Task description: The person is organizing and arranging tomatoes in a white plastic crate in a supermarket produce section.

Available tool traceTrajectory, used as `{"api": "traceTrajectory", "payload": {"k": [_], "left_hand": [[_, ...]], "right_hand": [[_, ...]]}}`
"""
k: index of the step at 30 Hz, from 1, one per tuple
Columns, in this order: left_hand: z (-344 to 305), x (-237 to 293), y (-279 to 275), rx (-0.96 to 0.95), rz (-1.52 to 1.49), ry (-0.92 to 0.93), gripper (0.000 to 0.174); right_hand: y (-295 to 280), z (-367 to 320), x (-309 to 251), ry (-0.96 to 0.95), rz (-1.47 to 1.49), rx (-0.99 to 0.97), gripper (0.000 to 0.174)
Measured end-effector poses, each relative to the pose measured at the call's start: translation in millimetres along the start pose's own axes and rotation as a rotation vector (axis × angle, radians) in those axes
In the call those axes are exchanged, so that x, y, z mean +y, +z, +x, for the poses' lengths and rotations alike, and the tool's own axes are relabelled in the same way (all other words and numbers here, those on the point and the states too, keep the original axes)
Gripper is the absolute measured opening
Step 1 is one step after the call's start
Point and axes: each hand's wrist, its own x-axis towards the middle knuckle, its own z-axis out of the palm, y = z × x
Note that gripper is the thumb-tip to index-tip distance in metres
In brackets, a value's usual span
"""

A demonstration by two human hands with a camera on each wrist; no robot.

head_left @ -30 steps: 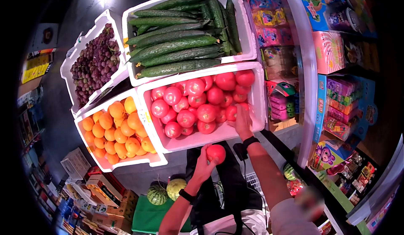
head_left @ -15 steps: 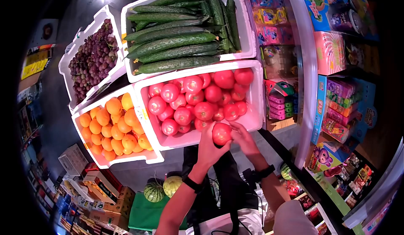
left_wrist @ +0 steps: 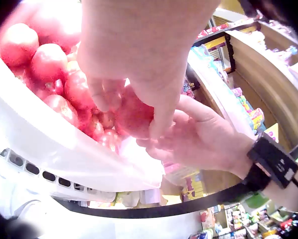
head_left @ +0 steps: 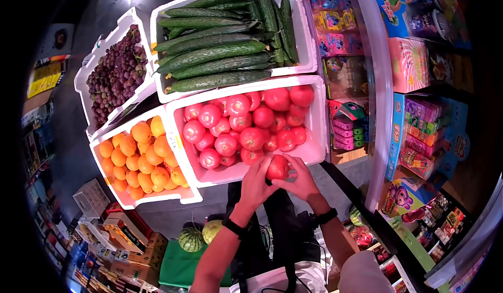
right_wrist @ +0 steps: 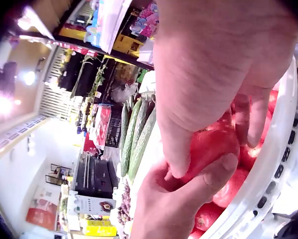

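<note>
A red tomato [head_left: 277,167] is between both hands, just over the near edge of the white foam box of tomatoes [head_left: 238,177]. My left hand [head_left: 255,186] grips it from the left, its thumb [right_wrist: 216,172] lying along the skin in the right wrist view. From the other side my right hand [head_left: 303,182] holds the same tomato with thumb and fingers. The left wrist view shows the tomato [left_wrist: 134,117] partly hidden by the left hand. Several loose tomatoes [head_left: 251,138] fill the box beyond the hands.
Beyond the tomatoes is a box of cucumbers [head_left: 215,54]. Oranges [head_left: 141,162] lie in a box to the left, with grapes [head_left: 118,75] in another behind them. Packaged goods [head_left: 416,125] line a shelf on the right. Watermelons [head_left: 192,239] sit low near the legs.
The right hand has left the tomato box and joined the left hand on the tomato. The left hand has raised the tomato from near the lap to the box's edge, and the tomato has turned.
</note>
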Motion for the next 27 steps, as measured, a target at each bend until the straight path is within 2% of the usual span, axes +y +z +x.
{"api": "traceTrajectory", "payload": {"k": [3,8,10,11,12,13,14,16,18,21,27], "left_hand": [[11,3,-4,0.003,0.002,0.027,0.087],[26,0,-2,0.047,0.02,0.151,0.081],[28,1,5,0.138,-0.051,0.141,0.071],[26,4,7,0.14,-0.048,0.143,0.071],[23,8,8,0.064,-0.132,0.066,0.07],[18,12,8,-0.013,-0.215,-0.014,0.068],[11,16,9,-0.016,-0.211,-0.012,0.068],[-4,19,12,-0.127,-0.22,-0.067,0.071],[-20,17,18,-0.159,-0.189,-0.023,0.076],[-47,18,25,-0.265,-0.165,-0.158,0.082],[-78,3,25,-0.237,-0.168,-0.157,0.079]], "right_hand": [[-4,11,3,-0.077,-0.06,0.027,0.088],[-12,36,17,-0.134,-0.019,0.071,0.083],[-13,54,32,0.035,0.226,0.125,0.079],[-13,63,34,0.06,0.194,0.202,0.077],[-13,73,34,0.057,0.197,0.203,0.077],[-11,81,36,0.023,-0.04,0.367,0.077],[-8,88,37,-0.011,-0.277,0.529,0.077],[0,105,41,0.005,-0.219,0.56,0.077],[10,116,45,-0.061,-0.391,0.67,0.077],[21,124,44,-0.009,-0.494,0.697,0.077],[26,126,40,-0.052,-0.539,0.707,0.076]]}}
